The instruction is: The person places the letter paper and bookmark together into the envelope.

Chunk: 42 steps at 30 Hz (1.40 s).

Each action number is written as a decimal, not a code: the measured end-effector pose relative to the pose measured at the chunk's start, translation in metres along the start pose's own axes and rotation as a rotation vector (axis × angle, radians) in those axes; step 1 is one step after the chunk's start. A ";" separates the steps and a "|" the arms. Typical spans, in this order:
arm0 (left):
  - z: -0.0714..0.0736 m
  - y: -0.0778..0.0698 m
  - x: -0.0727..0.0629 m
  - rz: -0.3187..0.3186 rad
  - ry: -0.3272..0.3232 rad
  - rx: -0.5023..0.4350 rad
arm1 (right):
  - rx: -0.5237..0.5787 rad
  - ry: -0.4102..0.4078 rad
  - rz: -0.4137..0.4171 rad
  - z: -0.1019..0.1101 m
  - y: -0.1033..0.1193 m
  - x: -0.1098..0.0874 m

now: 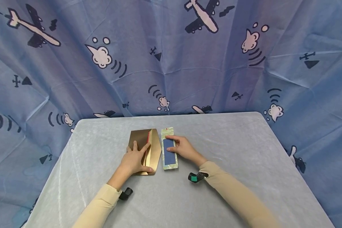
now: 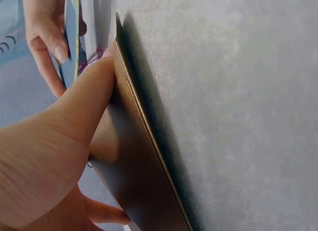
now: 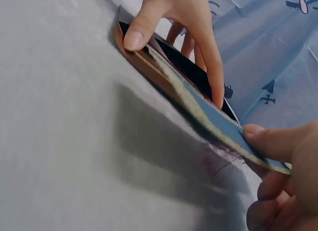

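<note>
A bronze-gold envelope (image 1: 140, 136) lies on the table with its pointed flap (image 1: 157, 148) folded out to the right; a strip of red shows along its mouth. My left hand (image 1: 132, 160) rests on it, fingers and thumb spread apart, the thumb (image 3: 141, 32) pressing near the mouth. Just right of the flap, my right hand (image 1: 185, 148) pinches a long bookmark-like strip (image 1: 169, 155) with a blue panel and a pale green patterned border. From the right wrist view the strip is tilted, one end overlapping the envelope's mouth. Thin reddish-purple threads (image 3: 218, 161) show below it.
A pale grey cloth covers the table (image 1: 231, 139). Behind it and at both sides hangs a blue curtain (image 1: 165, 63) printed with planes and clouds. A dark camera strap (image 1: 198, 177) sits at the right wrist, another camera (image 1: 126, 193) at the left.
</note>
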<state>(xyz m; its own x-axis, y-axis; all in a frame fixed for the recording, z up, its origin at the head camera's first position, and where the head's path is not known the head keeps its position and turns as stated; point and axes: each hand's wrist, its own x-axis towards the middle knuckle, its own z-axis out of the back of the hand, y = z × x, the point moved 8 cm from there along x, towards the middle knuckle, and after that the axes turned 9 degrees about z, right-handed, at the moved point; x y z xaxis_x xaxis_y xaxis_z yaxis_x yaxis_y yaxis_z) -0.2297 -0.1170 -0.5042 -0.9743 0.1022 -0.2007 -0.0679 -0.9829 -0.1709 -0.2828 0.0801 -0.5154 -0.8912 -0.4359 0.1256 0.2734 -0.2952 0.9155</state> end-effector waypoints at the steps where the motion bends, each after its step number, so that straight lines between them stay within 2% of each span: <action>1: 0.000 0.000 0.000 0.000 0.000 0.001 | 0.010 0.001 -0.003 -0.003 0.001 0.002; 6: 0.001 0.000 0.000 0.000 -0.006 0.000 | 0.043 0.015 -0.029 -0.015 0.004 0.011; 13: -0.001 0.001 0.000 0.003 0.002 0.001 | 0.028 0.033 -0.057 -0.025 0.007 0.020; 22: 0.000 0.000 0.001 0.000 0.001 0.004 | -0.089 0.036 -0.029 -0.030 0.006 0.031; 42: -0.003 0.000 0.002 -0.002 -0.002 0.019 | -0.150 0.078 -0.027 -0.047 0.006 0.042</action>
<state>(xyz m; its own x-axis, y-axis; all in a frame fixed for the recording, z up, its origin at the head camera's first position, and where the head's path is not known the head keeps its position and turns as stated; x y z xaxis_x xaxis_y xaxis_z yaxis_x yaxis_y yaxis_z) -0.2314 -0.1167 -0.5078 -0.9746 0.1040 -0.1981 -0.0740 -0.9854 -0.1532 -0.3015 0.0205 -0.5227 -0.8695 -0.4894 0.0664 0.3061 -0.4285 0.8501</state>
